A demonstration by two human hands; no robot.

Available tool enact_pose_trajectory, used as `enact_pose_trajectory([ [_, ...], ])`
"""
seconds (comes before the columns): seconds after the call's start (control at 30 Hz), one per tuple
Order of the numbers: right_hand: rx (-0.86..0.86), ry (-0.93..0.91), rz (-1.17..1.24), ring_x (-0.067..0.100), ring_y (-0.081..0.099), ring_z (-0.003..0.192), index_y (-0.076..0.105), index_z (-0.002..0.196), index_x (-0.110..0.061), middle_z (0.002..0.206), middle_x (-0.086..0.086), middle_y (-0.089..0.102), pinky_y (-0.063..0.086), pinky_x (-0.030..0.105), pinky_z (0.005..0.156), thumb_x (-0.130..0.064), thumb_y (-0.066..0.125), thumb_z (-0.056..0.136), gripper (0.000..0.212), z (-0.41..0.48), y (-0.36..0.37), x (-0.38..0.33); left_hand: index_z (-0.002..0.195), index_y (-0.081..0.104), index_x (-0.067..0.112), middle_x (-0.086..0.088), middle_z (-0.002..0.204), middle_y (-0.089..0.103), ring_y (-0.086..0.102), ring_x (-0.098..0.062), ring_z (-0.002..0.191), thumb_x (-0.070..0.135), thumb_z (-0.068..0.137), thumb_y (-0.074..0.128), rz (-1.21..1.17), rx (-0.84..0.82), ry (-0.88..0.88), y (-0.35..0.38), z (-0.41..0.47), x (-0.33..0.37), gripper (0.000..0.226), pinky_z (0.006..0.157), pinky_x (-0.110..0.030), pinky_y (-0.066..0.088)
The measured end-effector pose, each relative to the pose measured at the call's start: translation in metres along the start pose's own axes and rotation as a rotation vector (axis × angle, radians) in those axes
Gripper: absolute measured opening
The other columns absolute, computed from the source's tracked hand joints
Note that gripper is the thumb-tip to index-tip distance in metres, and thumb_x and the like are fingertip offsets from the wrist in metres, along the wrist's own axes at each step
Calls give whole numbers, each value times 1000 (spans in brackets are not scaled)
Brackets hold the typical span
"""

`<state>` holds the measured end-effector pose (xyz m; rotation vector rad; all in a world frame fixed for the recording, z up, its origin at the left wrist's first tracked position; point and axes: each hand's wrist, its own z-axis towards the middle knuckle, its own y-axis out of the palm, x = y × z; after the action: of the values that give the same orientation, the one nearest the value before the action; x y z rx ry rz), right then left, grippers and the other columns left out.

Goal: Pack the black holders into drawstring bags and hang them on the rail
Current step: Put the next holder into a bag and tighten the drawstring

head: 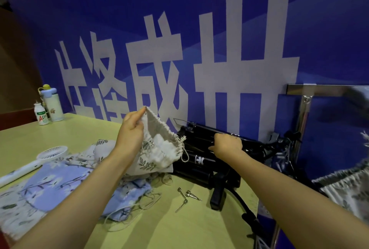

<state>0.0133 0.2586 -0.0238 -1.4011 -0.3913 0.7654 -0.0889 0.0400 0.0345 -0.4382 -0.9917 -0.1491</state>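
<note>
**Blue banner behind, drawstring bag lifted by its rim**

Blue fills the wall in front of me, crossed by big white characters, and a yellow-green table runs along its foot.

My left hand pinches the rim of the drawstring bag between thumb and fingers and holds it up off the table. The bag is white with a leaf print. Its gathered mouth slopes down to the right, and its cord dangles in a loop against the black holders.

Those holders lie in a pile just right of the bag, against the bottom of the banner. My right hand is on top of the pile with the back of the hand towards me. Its fingers curl over the uppermost black tube and grip it.

A shiny metal rail runs along the wall above and to the right of the pile. Below it, at the right edge, I see another gathered bag. I cannot tell what it hangs from.

A heap of bags, blue and white with floral prints, is spread on the table under my left forearm, with loose cords trailing from it. A white handheld fan lies just left of the heap. Three small metal pins lie on the table between the heap and the holders. At the far left corner stand a small white bottle and a taller bottle with a blue lid.
</note>
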Motion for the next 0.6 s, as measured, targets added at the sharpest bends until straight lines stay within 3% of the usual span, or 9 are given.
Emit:
enact_pose_trajectory([
  [0.07, -62, 21, -14, 21, 55, 86, 59, 105, -15, 83, 2, 55, 41, 36, 85, -32, 58, 91, 22, 6, 5, 0, 141, 44, 18, -3, 141, 41, 41, -9, 120, 0, 99, 28, 5, 6, -9, 5, 4, -6, 49, 88, -3, 33],
  [0.17, -90, 50, -22, 21, 52, 80, 60, 96, -15, 73, 0, 50, 35, 35, 79, -21, 57, 91, 7, 14, 12, 1, 140, 45, 18, -3, 141, 42, 40, -14, 128, -1, 98, 29, -12, 22, -27, 10, 7, -12, 49, 102, -20, 31],
  [0.27, -84, 40, -43, 22, 51, 79, 54, 84, -14, 69, 1, 48, 35, 35, 79, -15, 57, 91, 8, 19, 16, 2, 140, 45, 17, -2, 141, 41, 40, -4, 115, -1, 99, 29, -22, 30, -34, 13, 8, -16, 48, 93, -11, 31],
  [0.33, -73, 37, -40, 22, 51, 78, 54, 82, -14, 68, 1, 48, 36, 35, 79, -14, 56, 92, 10, 20, 17, 4, 140, 45, 16, -2, 141, 41, 42, -1, 104, -2, 99, 28, -22, 33, -32, 12, 8, -17, 48, 74, 7, 31],
  [0.4, -46, 39, -33, 24, 54, 80, 58, 86, -12, 69, 1, 49, 37, 36, 80, -14, 57, 92, 6, 21, 14, 5, 140, 44, 16, -2, 141, 41, 42, -1, 101, -2, 98, 29, -25, 37, -39, 11, 8, -18, 48, 59, 13, 30],
  [0.6, 128, -48, -48, 30, 59, 102, 57, 112, -9, 109, 10, 62, 35, 36, 80, -26, 50, 97, 24, 13, -15, -1, 141, 42, 15, 1, 135, 41, 45, 5, 89, -2, 98, 28, -23, 59, -46, 4, 6, -12, 48, 58, 11, 32],
])
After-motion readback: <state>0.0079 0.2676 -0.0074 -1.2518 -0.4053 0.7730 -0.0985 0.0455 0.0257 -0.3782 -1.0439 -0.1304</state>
